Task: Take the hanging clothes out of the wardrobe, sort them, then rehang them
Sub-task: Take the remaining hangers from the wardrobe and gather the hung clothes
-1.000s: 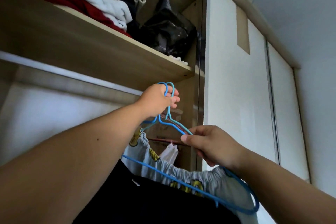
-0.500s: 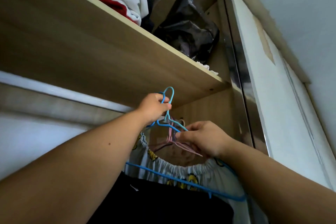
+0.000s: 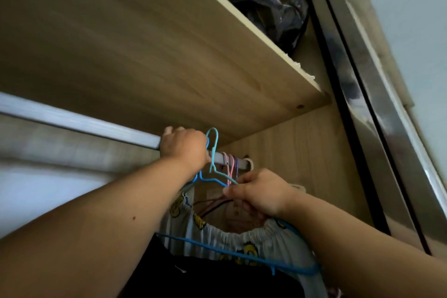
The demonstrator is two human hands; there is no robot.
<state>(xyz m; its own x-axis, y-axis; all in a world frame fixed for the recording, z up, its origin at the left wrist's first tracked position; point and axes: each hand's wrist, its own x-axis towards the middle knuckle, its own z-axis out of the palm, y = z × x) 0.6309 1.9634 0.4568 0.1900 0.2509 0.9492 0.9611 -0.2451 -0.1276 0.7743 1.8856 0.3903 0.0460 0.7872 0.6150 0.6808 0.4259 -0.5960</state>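
Holding blue hangers up at the right end of the wardrobe rail, just under the wooden shelf. Gripping the hooks with the left hand, fingers curled round them at the rail. Pointing the teal hook upward; cannot tell whether hooked over. Pinching a hanger shoulder with the right hand, fingers clamped on the wire. Slanting the long axis down toward the lower right. Carrying a pale printed garment and, below it, a black garment. Beside the hooks, on the rail: pink and purple hangers. On the shelf's right end: a black plastic bag.
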